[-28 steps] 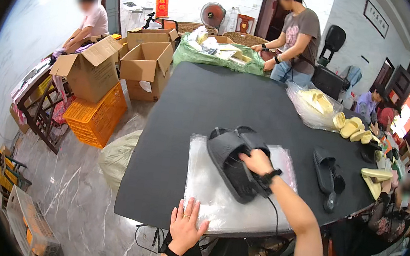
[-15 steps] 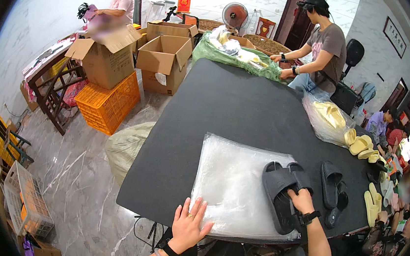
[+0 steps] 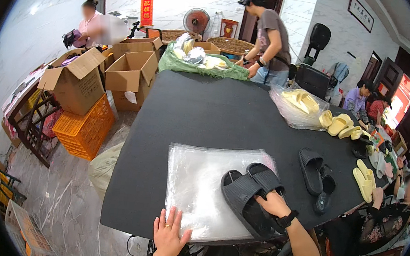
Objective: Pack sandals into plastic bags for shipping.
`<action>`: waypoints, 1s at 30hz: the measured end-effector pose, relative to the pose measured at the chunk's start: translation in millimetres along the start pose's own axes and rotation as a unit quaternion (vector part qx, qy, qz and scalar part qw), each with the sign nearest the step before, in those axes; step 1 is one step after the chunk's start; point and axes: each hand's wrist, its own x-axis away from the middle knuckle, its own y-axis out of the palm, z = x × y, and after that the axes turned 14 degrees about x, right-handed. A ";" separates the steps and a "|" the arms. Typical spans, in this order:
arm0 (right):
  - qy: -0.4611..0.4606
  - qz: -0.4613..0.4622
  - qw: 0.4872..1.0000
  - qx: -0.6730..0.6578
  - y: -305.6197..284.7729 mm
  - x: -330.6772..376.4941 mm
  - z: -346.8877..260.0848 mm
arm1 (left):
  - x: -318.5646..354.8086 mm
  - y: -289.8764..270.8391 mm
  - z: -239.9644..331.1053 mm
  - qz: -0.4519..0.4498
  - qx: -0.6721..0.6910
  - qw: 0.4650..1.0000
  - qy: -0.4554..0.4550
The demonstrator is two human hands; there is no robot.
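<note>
Right hand [image 3: 271, 205] gripping a pair of black slippers [image 3: 250, 194] over clear plastic bags [image 3: 199, 186], left hand [image 3: 169, 230] spread flat on their near edge, black table [image 3: 206, 113] beneath.

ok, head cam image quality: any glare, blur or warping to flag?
Head view: strong fisheye, the black table edges bow and the corners go dark. Glare whitens the clear plastic bags under the left hand. The right hand on the black slippers is sharp. One far person's face is blurred out. The doorway at right is blown out red.
</note>
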 end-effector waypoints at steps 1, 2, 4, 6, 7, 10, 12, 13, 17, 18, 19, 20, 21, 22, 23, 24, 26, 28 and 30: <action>0.004 0.001 1.000 -0.002 -0.5 0.7 0.9 | -0.1 0.7 -0.3 -0.003 0.001 1.000 0.004; 0.012 0.002 1.000 0.002 -0.6 1.3 -0.5 | -0.3 1.7 -0.3 -0.002 -0.004 1.000 0.003; 0.021 -0.016 1.000 0.008 -5.9 3.6 -7.3 | 0.3 1.2 -1.0 0.000 -0.010 1.000 0.003; 0.022 -0.014 1.000 0.005 -4.1 5.0 -6.7 | 0.7 1.0 -0.9 -0.001 -0.017 1.000 0.006; 0.020 -0.011 1.000 0.004 -3.3 5.7 -5.3 | 0.6 1.5 -0.6 0.001 -0.024 1.000 0.005; 0.024 -0.001 1.000 0.000 -2.8 6.8 -6.5 | 2.4 3.9 -2.0 -0.001 -0.028 1.000 0.001; 0.016 -0.013 1.000 0.010 -4.9 5.2 -6.2 | 1.8 4.6 -1.1 -0.006 -0.028 1.000 0.001; 0.018 -0.013 1.000 0.009 -4.1 5.2 -3.6 | 2.0 4.9 -0.5 -0.007 -0.030 1.000 -0.004; 0.017 -0.006 1.000 0.014 -2.0 2.6 -0.3 | -0.7 2.4 4.0 -0.005 -0.011 1.000 -0.012; 0.014 -0.007 1.000 0.021 -1.9 0.4 -3.1 | -0.9 -0.3 4.4 -0.006 -0.009 1.000 -0.007; 0.004 0.020 1.000 0.017 0.6 -0.6 -3.4 | -1.4 -2.0 3.9 -0.005 -0.007 1.000 -0.004; -0.001 0.016 1.000 0.019 -0.5 -0.6 -3.2 | -1.8 -1.7 1.5 -0.001 -0.017 1.000 0.007; -0.012 0.011 1.000 0.021 -1.6 -1.8 -3.9 | -1.5 -3.2 1.1 0.001 -0.029 1.000 0.007; -0.020 0.017 0.999 0.026 0.2 -2.3 0.6 | -2.2 -5.7 2.7 0.000 -0.032 0.999 0.005; -0.028 0.023 0.999 0.031 2.7 -3.0 4.9 | -3.3 -6.0 3.8 0.000 -0.034 0.999 0.004; -0.036 0.037 0.999 0.016 2.7 -3.1 -1.8 | -1.1 -4.4 0.2 0.003 -0.028 1.000 -0.002; -0.040 0.061 0.997 -0.012 1.4 0.7 -4.5 | -2.2 -3.3 -2.1 0.009 -0.023 1.000 0.001; -0.045 0.068 0.996 -0.027 2.1 2.7 2.2 | -1.5 -2.6 -1.5 0.002 -0.023 1.000 -0.004; -0.040 0.054 0.998 -0.017 3.7 3.0 6.0 | 0.6 -5.0 -0.8 0.000 -0.017 1.000 -0.008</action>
